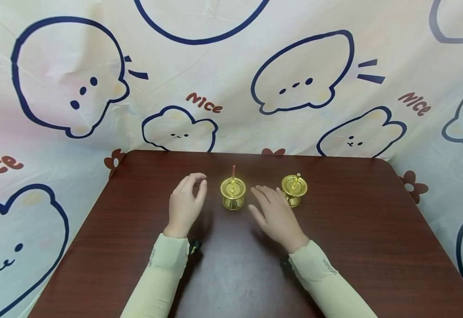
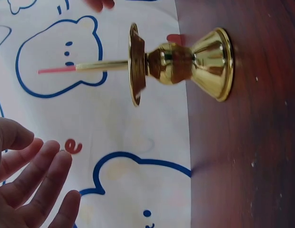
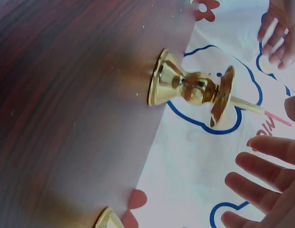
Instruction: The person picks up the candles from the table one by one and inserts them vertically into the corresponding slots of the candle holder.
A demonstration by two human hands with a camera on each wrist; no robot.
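Observation:
A brass candle holder (image 1: 233, 189) stands upright on the table between the two hands. From its dish rises a thin gold stem tipped with a slim red stick (image 2: 57, 70). My left hand (image 1: 186, 205) hovers to its left, fingers loosely bent and holding nothing. On the other side my right hand (image 1: 276, 215) is spread with fingers apart and nothing in its grasp. A second brass candle holder (image 1: 294, 185), with a short gold stem and no red stick, stands just beyond the right fingers, which partly overlap it in the head view.
The dark brown wooden table (image 1: 354, 229) has a straight far edge behind the holders. A white cloth backdrop (image 1: 231, 66) with blue cartoon outlines rises behind and along both sides. Pale sleeves (image 1: 156, 278) cover both forearms.

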